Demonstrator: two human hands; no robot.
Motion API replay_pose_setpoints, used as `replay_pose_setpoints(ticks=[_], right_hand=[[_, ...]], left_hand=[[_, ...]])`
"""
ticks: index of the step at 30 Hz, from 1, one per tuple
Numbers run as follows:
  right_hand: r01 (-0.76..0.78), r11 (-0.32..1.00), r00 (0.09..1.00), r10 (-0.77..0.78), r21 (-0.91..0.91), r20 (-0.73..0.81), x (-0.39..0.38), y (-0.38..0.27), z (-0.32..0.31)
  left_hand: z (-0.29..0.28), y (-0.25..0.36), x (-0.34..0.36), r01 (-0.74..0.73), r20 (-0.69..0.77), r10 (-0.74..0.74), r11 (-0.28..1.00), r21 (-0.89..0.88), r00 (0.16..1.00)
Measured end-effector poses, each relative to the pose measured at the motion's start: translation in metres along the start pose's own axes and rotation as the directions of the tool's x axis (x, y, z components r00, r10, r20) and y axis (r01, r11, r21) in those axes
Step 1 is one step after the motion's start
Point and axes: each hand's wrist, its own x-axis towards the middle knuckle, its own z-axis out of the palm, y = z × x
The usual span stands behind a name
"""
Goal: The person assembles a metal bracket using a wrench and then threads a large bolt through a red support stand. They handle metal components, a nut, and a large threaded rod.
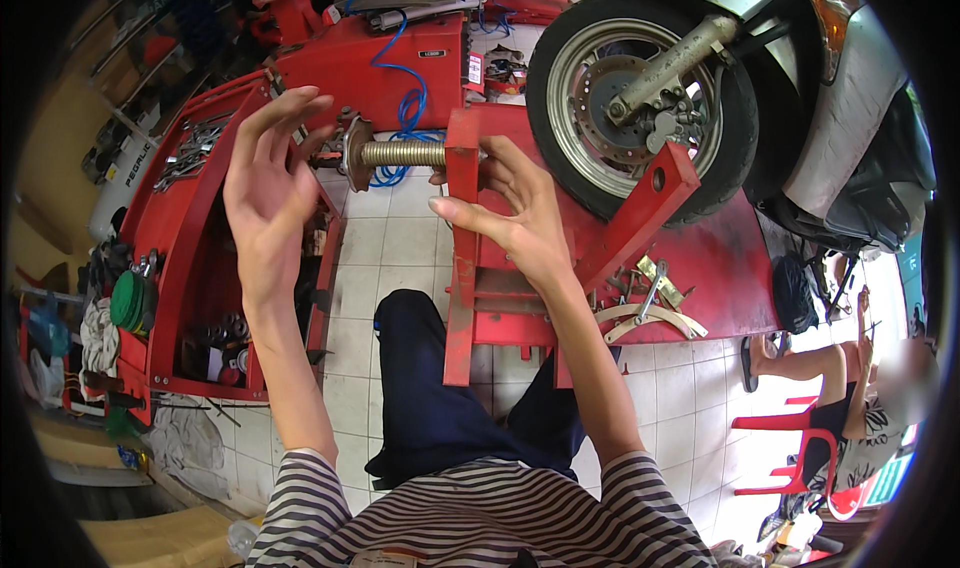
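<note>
Screw, thick and pale metal, runs crosswise ahead of the person's striped shirt. Its left end carries a round, worn plate; its right end meets the upper part of a long red bar. The left grip is released: the fingers are spread and curved, just beside the plate, with nothing seen held in them; whether a fingertip brushes the metal there, I cannot tell. The right grip is hooked about the bar near the screw, thumb across the near face, the other fingers to the right and partly behind. How firmly it closes cannot be told, since the bar hides some of it.

The bar stands at the edge of a red table. A second red bar, with a hole near one end, slants up close to the front wheel of a scooter. Near the foot of that second bar, a curved pale strip and small metal parts lie on the table. To the left, a red cart bears wrenches. A blue hose lies in loops beyond the screw, partly over pale floor tiles. At the right, another person sits on a red chair.
</note>
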Motion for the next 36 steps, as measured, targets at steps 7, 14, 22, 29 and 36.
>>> replay_pose_setpoints(ticks=[7,14,22,29,36], right_hand=[[0.005,1.0,1.0,-0.005,0.011,0.003,0.001,-0.004,0.001],[0.006,1.0,1.0,-0.006,-0.002,0.004,0.0,-0.002,0.0],[0.033,0.999,0.999,-0.033,-0.009,0.007,0.001,-0.001,0.001],[0.013,1.0,1.0,-0.014,0.013,0.028,0.001,-0.001,-0.001],[0.024,1.0,1.0,-0.024,-0.002,0.011,0.0,-0.002,0.002]], left_hand=[[0.012,0.007,0.001,0.463,0.103,-0.473,0.879,0.112,0.875],[0.004,0.002,-0.004,0.122,0.039,-0.12,0.991,-0.052,0.992],[0.012,0.011,0.0,0.402,0.13,-0.419,0.905,0.135,0.899],[0.005,0.004,0.001,0.117,-0.013,-0.116,0.984,0.135,0.993],[0.018,0.008,-0.005,0.363,0.096,-0.383,0.915,0.175,0.919]])
